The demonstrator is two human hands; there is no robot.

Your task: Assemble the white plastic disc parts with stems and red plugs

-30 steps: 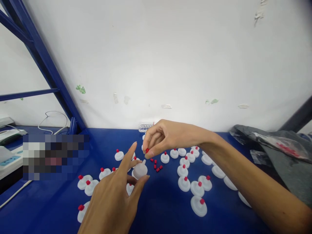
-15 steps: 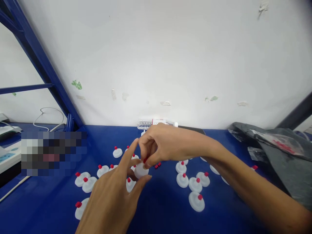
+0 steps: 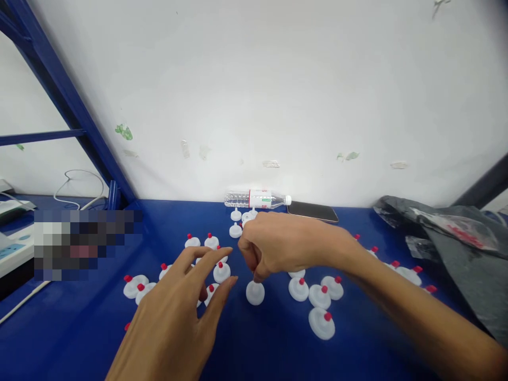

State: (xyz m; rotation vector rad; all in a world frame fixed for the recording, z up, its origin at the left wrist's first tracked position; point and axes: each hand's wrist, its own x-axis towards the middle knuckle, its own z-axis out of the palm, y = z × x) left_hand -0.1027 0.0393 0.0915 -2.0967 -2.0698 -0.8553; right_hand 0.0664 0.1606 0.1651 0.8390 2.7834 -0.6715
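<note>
My right hand (image 3: 280, 241) pinches the top of a white round plastic cap (image 3: 255, 294). Its fingers cover the cap's tip, and I cannot tell whether the cap rests on the table. To the left, my left hand (image 3: 170, 312) is open and holds nothing, thumb and fingers spread apart. Just past its fingertips lies a white cap with a red tip (image 3: 221, 272). Several more such caps stand under and around that hand. Right of the pinched cap is another group, with one red-tipped cap (image 3: 321, 324) nearest me.
Along the wall lie a clear water bottle (image 3: 260, 199) and a dark phone (image 3: 313, 211). White caps without red tips (image 3: 235, 231) stand before the bottle. At the right is a grey plastic bag (image 3: 456, 254); at the left, a white power strip (image 3: 18, 246) beside a blue frame post (image 3: 71, 100).
The white cap has left my left hand and moved right and slightly down in my right hand's pinch. My left hand has opened and drawn back toward the lower left.
</note>
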